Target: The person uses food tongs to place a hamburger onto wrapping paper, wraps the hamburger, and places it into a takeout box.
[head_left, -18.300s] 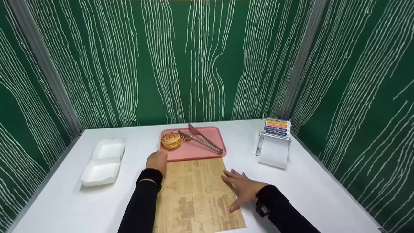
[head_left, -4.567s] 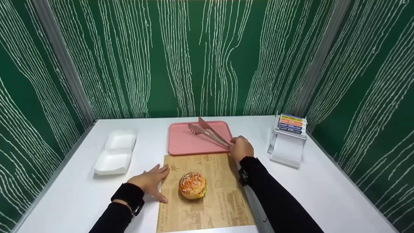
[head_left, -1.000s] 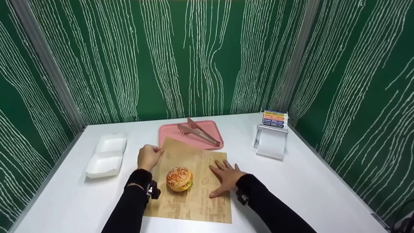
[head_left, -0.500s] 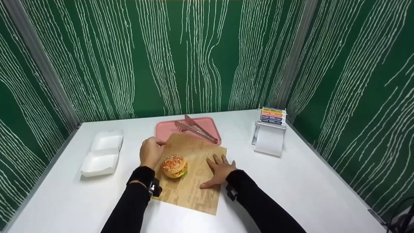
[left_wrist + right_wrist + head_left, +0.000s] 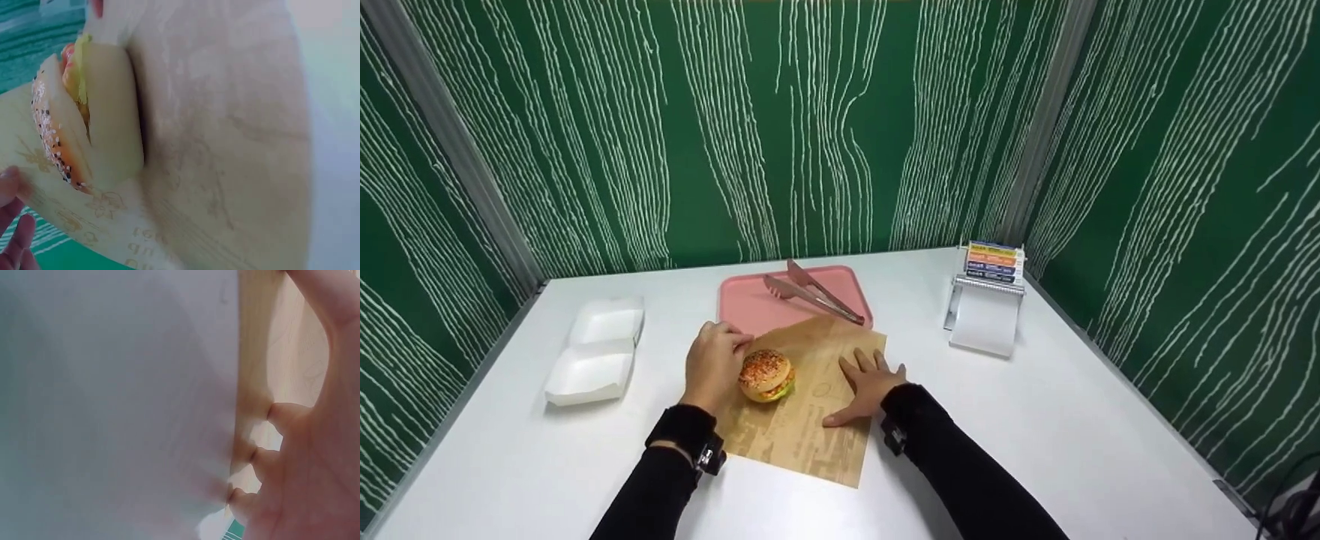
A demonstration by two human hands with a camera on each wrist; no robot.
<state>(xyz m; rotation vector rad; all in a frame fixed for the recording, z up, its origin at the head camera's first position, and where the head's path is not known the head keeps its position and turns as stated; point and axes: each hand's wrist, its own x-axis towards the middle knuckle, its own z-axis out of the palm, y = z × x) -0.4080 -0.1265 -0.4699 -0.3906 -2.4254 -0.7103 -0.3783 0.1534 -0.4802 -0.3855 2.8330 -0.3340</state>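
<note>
A sesame-topped burger (image 5: pixel 766 376) sits on a sheet of printed brown wrapping paper (image 5: pixel 810 442), left of its middle. My left hand (image 5: pixel 711 365) pinches the paper's far left part and holds it raised beside the burger. In the left wrist view the thumb and fingers (image 5: pixel 10 188) grip the lifted sheet, and the burger (image 5: pixel 115 112) appears sideways on it. With fingers spread, my right hand (image 5: pixel 871 388) presses the right part of the paper flat on the table. Its fingertips (image 5: pixel 275 412) touch the sheet near its edge in the right wrist view.
Behind the paper lies a pink tray (image 5: pixel 742 300) with metal tongs (image 5: pixel 819 297) on it; the sheet overlaps its front. An opened white takeaway box (image 5: pixel 592 367) stands at left. At right is a label dispenser (image 5: pixel 986 300) with a hanging white strip. Green patterned walls enclose the table.
The burger went from the tray onto the paper, and the right hand left the tongs. Over the last second the left hand has drawn the raised paper towards the burger; the sheet has turned slightly.
</note>
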